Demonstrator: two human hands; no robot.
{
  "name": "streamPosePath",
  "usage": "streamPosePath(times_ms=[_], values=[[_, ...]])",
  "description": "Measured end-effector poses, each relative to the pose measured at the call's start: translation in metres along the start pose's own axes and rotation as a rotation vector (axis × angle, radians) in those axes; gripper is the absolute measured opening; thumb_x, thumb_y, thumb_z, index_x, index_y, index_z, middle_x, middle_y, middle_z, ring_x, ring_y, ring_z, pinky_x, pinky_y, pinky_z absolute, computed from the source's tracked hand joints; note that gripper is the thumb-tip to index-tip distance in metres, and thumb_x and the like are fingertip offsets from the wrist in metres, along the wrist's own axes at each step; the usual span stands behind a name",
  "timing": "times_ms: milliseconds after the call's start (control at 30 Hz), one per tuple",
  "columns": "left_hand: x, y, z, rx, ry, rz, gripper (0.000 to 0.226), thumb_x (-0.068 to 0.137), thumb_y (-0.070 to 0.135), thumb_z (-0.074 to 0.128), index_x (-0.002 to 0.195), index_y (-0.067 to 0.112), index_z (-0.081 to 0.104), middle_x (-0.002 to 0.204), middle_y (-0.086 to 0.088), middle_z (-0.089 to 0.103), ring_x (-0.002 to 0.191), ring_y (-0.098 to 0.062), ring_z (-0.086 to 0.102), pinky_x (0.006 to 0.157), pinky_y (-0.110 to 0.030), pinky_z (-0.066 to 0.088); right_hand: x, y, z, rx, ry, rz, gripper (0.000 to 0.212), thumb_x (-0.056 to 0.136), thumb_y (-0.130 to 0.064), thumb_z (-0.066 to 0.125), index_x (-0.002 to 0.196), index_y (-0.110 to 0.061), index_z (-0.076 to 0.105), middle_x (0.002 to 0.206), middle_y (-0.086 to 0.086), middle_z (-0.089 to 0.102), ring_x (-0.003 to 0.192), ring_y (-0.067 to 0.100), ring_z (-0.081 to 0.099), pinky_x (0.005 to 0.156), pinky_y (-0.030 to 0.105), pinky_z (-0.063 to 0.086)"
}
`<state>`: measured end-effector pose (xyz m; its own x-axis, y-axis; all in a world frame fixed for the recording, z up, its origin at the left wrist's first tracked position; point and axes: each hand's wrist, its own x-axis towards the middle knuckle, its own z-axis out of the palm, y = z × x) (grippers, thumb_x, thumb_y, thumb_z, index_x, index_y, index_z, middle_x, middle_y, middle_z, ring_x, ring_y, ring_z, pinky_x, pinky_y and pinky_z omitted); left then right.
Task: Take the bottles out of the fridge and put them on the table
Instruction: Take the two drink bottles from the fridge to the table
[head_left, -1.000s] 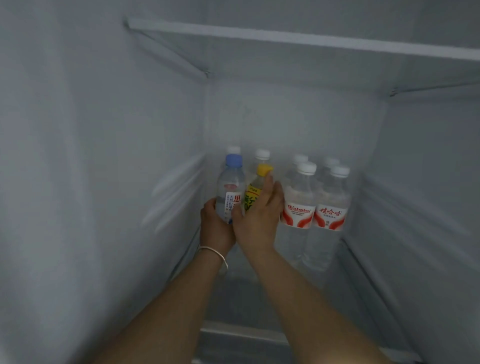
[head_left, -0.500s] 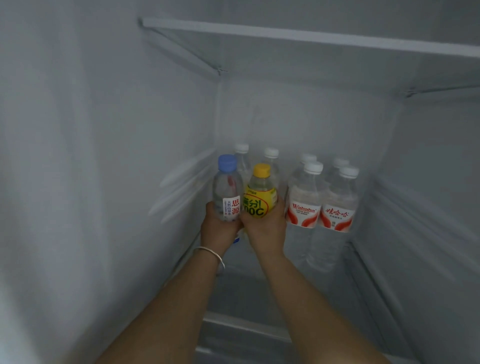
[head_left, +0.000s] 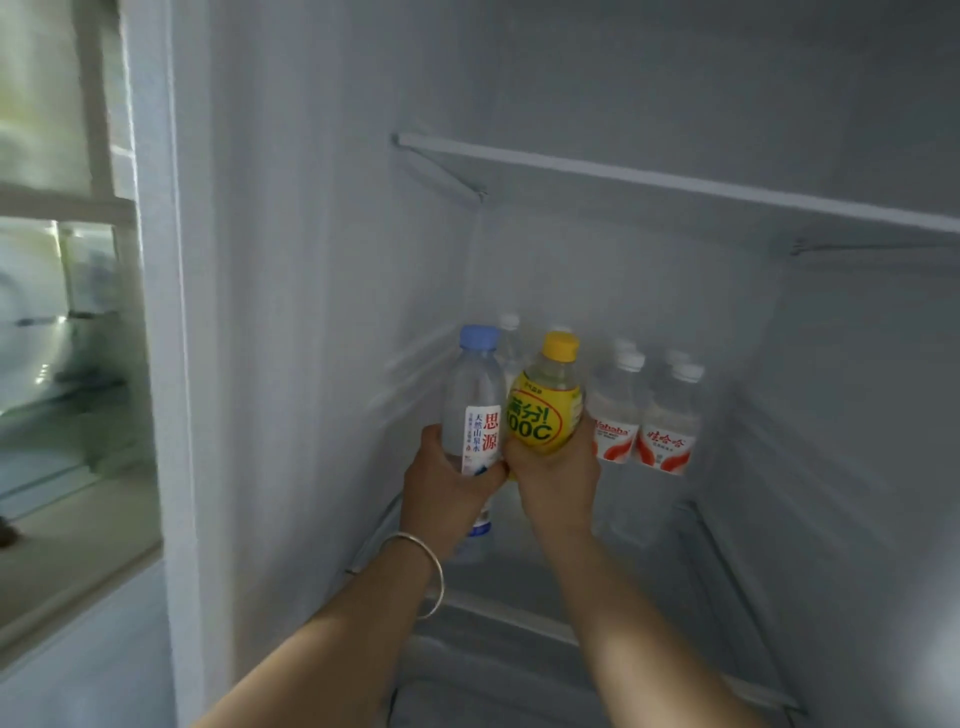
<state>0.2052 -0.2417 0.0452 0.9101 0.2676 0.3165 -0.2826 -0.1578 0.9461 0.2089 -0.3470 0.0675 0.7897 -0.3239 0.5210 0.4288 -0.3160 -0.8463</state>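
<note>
- Since half a second ago, both held bottles have come up and toward the camera, away from the row at the back; the view has swung so that the fridge's left wall and a window beyond it now show.
- The left hand grips the blue-capped water bottle low on its body, fingers wrapped around it below the white label with red characters. The bottle stands nearly upright.
- The right hand grips the yellow-capped drink bottle from beneath and behind, fingers curled around its lower part. Its yellow label faces the camera.
- The two held bottles sit side by side, touching or nearly so, lifted above the fridge shelf.
- A thin metal bangle circles the left wrist.
- Two clear bottles with red and white labels stand on the shelf to the right of the held pair, further back, close together.
- More white-capped bottles stand behind, mostly hidden; their number cannot be told.
- An upper shelf runs across the fridge above the bottles.
- The window lies at far left, blurred, with a pale sill below it.
</note>
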Motion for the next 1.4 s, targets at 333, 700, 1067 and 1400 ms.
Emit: streamPosePath(times_ms=[333, 700, 1067, 1400], values=[[-0.142, 0.065, -0.082, -0.22, -0.196, 0.053, 0.035, 0.061, 0.03, 0.078, 0.087, 0.022, 0.056, 0.08, 0.002, 0.071, 0.074, -0.014, 0.069, 0.07, -0.032, 0.056, -0.148, -0.1, -0.065, -0.1, 0.201, -0.162, 0.049, 0.052, -0.041, 0.067, 0.095, -0.027, 0.048, 0.081, -0.007, 0.062, 0.072, -0.001, 0.059, 0.061, 0.007, 0.041], [-0.339, 0.091, -0.144, -0.293, -0.693, -0.025, 0.037, 0.071, 0.011, 0.079, 0.097, 0.014, 0.055, 0.088, -0.011, 0.068, 0.069, -0.021, 0.068, 0.057, -0.022, 0.054, -0.365, -0.177, -0.174, -0.358, 0.435, 0.137, 0.053, 0.067, -0.032, 0.079, 0.109, -0.024, 0.048, 0.078, -0.018, 0.058, 0.079, 0.012, 0.062, 0.068, 0.023, 0.049], [-0.554, 0.169, -0.122, -0.435, -0.994, -0.032, 0.043, 0.072, 0.019, 0.079, 0.107, 0.011, 0.056, 0.093, -0.007, 0.07, 0.077, -0.018, 0.07, 0.068, -0.035, 0.059, -0.543, -0.267, -0.34, -0.543, 0.72, 0.211, 0.063, 0.062, -0.037, 0.081, 0.114, -0.022, 0.048, 0.091, -0.009, 0.057, 0.087, 0.018, 0.061, 0.077, 0.035, 0.052], [-0.796, 0.228, -0.062, -0.429, -1.123, -0.058, 0.049, 0.063, 0.033, 0.08, 0.103, 0.013, 0.06, 0.09, -0.005, 0.072, 0.078, -0.018, 0.07, 0.08, -0.047, 0.058, -0.709, -0.328, -0.54, -0.547, 0.915, 0.296, 0.051, 0.065, -0.026, 0.081, 0.104, -0.023, 0.049, 0.079, -0.017, 0.053, 0.069, -0.001, 0.052, 0.05, 0.007, 0.035]])
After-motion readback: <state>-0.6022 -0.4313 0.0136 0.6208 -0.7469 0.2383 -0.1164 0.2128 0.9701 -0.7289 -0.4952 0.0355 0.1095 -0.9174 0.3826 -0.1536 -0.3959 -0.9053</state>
